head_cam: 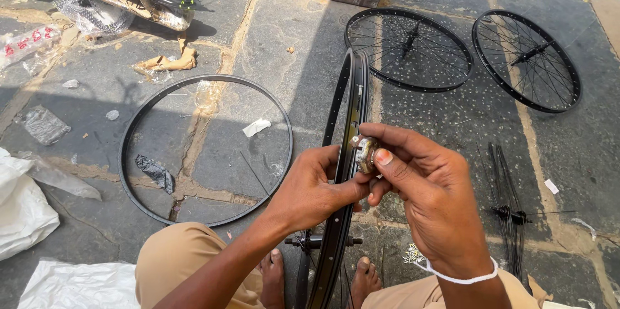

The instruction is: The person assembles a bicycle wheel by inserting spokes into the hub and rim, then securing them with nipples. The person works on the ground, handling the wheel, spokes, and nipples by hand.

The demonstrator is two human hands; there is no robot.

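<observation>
Both hands meet at the upright rim (343, 154): left hand (310, 189) grips it, right hand (426, 193) pinches a small metal piece (365, 153) against it.

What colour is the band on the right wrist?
White; the band shows clearly on the right hand in the head view.

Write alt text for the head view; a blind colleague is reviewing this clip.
A seated person's left hand steadies an upright black bicycle rim while the right hand pinches a small metal part against it. A bare rim and two spoked wheels lie on stone paving.
</observation>
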